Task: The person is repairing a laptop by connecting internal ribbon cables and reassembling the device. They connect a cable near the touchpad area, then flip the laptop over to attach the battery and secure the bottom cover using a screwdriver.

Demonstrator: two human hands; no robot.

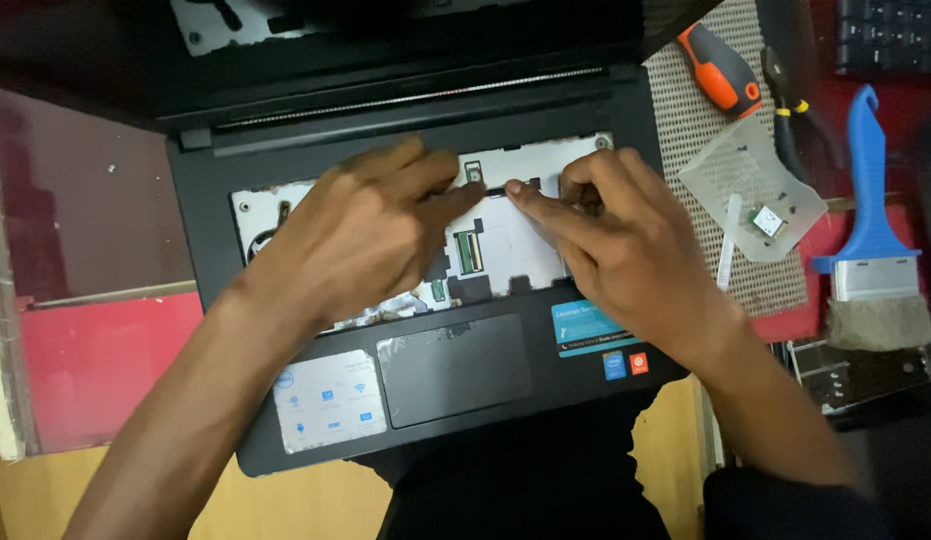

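Black connector strip (509,186) lies left-right; left hand (370,235) and right hand (625,240) each grip 1 end.

One laptop (425,390), one brush (870,230), perhaps two tools (723,70).

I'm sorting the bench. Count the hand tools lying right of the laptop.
3: an orange-handled screwdriver on the mesh mat, pliers beside it, a blue brush farther right. Others may be out of frame.

Blue sticker (585,328) and pale sticker (328,402) flank touchpad.
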